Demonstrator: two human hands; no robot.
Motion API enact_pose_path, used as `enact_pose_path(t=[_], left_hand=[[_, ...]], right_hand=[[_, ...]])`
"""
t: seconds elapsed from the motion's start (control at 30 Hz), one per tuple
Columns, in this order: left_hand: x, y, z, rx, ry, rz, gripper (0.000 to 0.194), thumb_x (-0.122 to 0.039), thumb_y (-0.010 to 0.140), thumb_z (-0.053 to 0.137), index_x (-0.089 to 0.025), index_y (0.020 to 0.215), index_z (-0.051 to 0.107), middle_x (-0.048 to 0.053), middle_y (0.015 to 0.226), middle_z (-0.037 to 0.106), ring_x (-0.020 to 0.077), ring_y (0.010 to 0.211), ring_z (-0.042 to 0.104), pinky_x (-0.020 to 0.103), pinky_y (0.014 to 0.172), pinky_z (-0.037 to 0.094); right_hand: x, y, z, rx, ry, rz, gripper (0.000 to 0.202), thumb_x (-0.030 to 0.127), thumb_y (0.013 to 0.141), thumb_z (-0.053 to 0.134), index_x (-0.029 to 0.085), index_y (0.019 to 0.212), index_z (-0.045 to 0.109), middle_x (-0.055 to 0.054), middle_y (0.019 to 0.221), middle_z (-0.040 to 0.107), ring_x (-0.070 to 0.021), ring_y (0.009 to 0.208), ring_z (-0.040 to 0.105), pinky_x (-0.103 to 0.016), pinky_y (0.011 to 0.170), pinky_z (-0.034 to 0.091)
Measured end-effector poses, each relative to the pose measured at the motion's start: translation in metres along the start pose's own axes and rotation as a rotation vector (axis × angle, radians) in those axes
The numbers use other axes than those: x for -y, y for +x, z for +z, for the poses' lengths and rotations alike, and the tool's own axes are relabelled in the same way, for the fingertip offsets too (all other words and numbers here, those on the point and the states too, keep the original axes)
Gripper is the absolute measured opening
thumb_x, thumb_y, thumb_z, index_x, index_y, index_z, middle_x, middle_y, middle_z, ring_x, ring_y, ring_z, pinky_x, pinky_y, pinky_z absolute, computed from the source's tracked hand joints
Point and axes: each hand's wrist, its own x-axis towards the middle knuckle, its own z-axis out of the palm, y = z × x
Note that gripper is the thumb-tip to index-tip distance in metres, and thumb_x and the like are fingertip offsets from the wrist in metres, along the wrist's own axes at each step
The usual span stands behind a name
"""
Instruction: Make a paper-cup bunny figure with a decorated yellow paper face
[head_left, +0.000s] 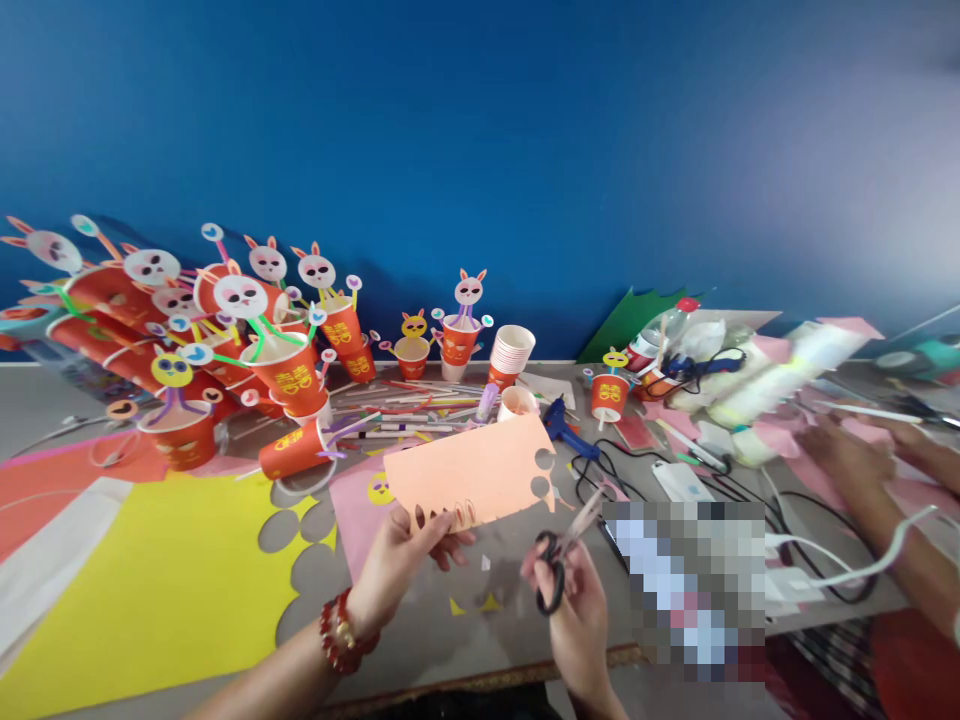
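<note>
A blue wall (pixel 480 150) backs a grey table (pixel 412 640). Yellow paper (pixel 187 580) covers its front-left corner, below red rabbit-faced cups (pixel 289 385). Near the front edge's middle, the left hand (pixel 405 560) pinches a peach sheet (pixel 472 465); the right hand (pixel 577 595) grips scissors (pixel 585 515). Toward the right edge, a co-worker's hand (pixel 847 455) is at pink paper (pixel 814 487).

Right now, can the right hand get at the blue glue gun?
Probably not as is: the right hand holds scissors. Otherwise the way looks mostly free; the blue glue gun lies ahead in view, beside the peach sheet.
</note>
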Motion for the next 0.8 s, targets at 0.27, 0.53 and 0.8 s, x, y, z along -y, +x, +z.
enact_pose_path(t=[0.27,0.53,0.8], left_hand=[[0.003,-0.001,0.012,-0.299,-0.19,0.068,0.034,-0.044,0.07,0.085,-0.016,0.085,0.074,0.006,0.081,0.078,0.0206,0.072,0.073,0.031,0.069,0.058],[0.014,-0.004,0.029,-0.275,-0.414,0.023,0.022,-0.034,0.077,0.082,-0.017,0.088,0.073,0.007,0.096,0.077,0.0225,0.091,0.072,0.036,0.083,0.059],[0.016,-0.003,0.03,-0.294,-0.395,0.006,0.019,-0.033,0.075,0.082,-0.017,0.081,0.074,0.003,0.083,0.076,0.0182,0.077,0.071,0.032,0.073,0.06]], right_hand=[[-0.019,-0.029,-0.006,0.398,-0.053,0.156,0.044,0.063,0.077,0.069,0.02,0.078,0.06,-0.003,0.06,0.064,-0.0171,0.053,0.056,-0.027,0.052,0.042],[-0.021,-0.024,0.022,0.5,0.081,0.179,0.043,0.063,0.083,0.065,0.021,0.082,0.056,0.0,0.065,0.058,-0.0133,0.053,0.052,-0.024,0.051,0.041],[0.002,-0.014,0.037,0.47,0.113,0.204,0.044,0.062,0.083,0.068,0.02,0.075,0.055,0.002,0.062,0.053,-0.0126,0.054,0.051,-0.024,0.054,0.044]])
